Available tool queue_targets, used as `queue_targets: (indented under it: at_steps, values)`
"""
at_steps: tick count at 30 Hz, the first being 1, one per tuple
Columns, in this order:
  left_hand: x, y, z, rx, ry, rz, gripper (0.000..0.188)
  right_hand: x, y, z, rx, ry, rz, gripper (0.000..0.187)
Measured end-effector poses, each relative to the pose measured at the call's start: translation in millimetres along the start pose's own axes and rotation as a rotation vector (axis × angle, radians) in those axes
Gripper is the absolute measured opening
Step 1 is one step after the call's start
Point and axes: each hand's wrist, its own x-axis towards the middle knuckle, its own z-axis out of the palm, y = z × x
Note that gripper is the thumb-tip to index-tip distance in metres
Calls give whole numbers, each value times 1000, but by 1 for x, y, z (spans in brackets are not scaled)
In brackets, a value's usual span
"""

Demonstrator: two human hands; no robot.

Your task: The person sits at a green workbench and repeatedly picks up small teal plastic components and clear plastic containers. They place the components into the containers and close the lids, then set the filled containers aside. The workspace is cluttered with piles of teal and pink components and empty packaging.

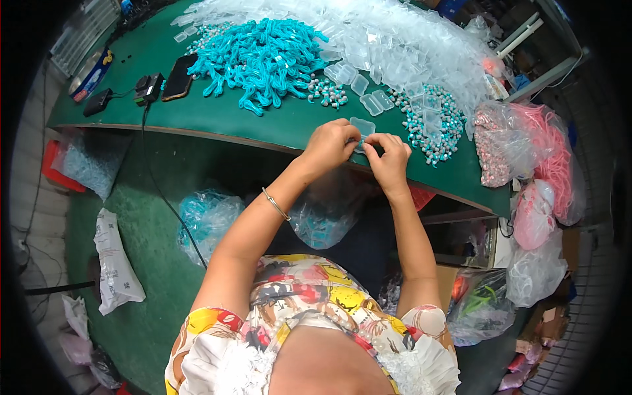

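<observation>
The left hand point(332, 141) and right hand point(390, 158) grip a small clear plastic box point(363, 124) by its opposite sides, near the desk's point(276, 128) front edge. One section shows beyond the fingers; the rest sits between them, partly hidden.

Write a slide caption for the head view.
Left hand and right hand at a clear plastic case, turquoise cords heaped beyond.

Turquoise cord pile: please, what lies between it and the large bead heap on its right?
In the head view, a smaller bead cluster and clear plastic boxes lie there.
</observation>
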Motion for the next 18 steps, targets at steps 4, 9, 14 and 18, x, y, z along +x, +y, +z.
queue_targets:
  at_steps: [4, 9, 14, 18]
  values:
    - [-2, 1, -5, 94, -32, 35, 11, 7, -2, 4, -105, -16, -48, 10]
    - [-13, 4, -15, 67, -52, 56, 31, 11, -2, 0, 13, -93, -20, 8]
    - [-13, 7, -22, 173, -99, 22, 46, 28, 3, -7, 98, -217, -2, 8]
    - [-13, 6, -22, 271, -187, -18, 47, 72, -12, 2, 159, -151, -129, 11]
